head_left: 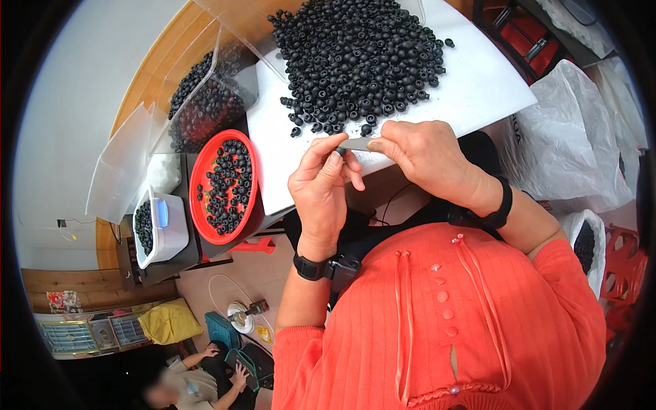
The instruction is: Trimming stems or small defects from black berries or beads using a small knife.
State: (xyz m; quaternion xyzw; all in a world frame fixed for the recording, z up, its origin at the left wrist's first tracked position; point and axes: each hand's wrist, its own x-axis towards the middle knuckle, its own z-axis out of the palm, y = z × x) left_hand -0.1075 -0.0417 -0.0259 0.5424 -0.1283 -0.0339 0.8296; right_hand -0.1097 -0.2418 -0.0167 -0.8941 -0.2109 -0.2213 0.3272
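Pinching beside the bead pile (362,61): left grip (320,184) on black bead (340,151), right grip (429,156) on grey blade (357,143). Bead seems light, hard, slippery; hold its sides.

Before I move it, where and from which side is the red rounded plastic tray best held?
I would probably grip the red rounded plastic tray by the rim at its near end, coming from the near side. The rim looks free there, while the white rectangular tub crowds its left and the white tabletop its right. Loose black beads inside suggest keeping it level.
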